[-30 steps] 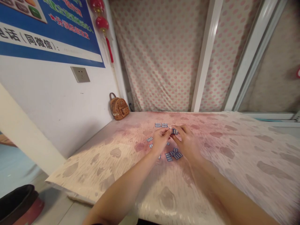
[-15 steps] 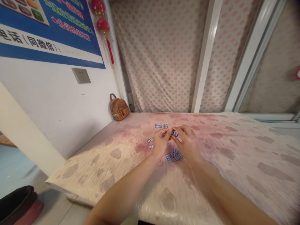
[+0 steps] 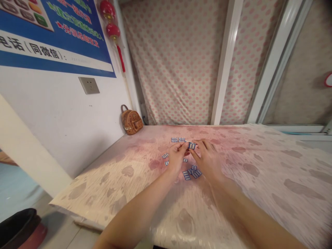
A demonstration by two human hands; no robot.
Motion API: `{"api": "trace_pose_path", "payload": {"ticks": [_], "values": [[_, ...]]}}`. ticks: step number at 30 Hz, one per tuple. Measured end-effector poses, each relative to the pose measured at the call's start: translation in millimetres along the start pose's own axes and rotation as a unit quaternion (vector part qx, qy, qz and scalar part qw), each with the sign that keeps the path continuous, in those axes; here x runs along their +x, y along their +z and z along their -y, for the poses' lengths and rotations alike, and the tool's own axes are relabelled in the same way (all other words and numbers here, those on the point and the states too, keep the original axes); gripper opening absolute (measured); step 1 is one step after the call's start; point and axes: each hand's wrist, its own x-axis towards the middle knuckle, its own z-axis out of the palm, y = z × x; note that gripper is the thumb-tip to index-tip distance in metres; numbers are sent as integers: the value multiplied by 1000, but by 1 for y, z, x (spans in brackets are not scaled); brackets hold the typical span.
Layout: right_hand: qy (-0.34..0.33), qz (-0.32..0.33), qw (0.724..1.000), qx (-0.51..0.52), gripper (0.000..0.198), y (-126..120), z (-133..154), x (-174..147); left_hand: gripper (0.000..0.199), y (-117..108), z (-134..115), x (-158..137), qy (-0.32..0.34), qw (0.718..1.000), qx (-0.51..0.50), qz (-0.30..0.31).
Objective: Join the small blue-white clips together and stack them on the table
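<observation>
L hand (image 3: 177, 157) & R hand (image 3: 207, 154): fingers pinched nearly together on card's (image 3: 192, 145) L/R edges; prob. light, thin, bendable, best held there.

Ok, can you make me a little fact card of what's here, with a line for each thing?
Left hand: fingers at the left side of a small blue-edged piece
Right hand: fingers at that piece's right side
Far side of the hands: similar pieces in neat rows
Near side: a jumbled cluster of pieces
Table cover: pale, pinkish, with darker patches
Back left corner: a brown backpack
Behind: a dotted curtain
</observation>
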Motion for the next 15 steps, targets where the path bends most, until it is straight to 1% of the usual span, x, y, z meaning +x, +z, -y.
{"api": "trace_pose_path", "payload": {"ticks": [5,8,10,12,14,15], "values": [[-9,-3,1000,8,23,0,0,1,35,1,1,-1,2,1000,-25,7],[7,-3,1000,29,26,0,1,1,34,2,1,-2,8,1000,-28,8],[39,-8,997,63,28,0,2,0,35,2,0,-3,14,1000,-23,2],[88,-4,989,119,27,1,2,0,35,2,-1,-3,19,1000,-9,-8],[150,21,970,189,25,3,2,0,34,1,-1,-3,23,1000,13,-12],[178,38,956,229,26,4,2,0,35,0,-1,-3,26,999,28,-10]]}}
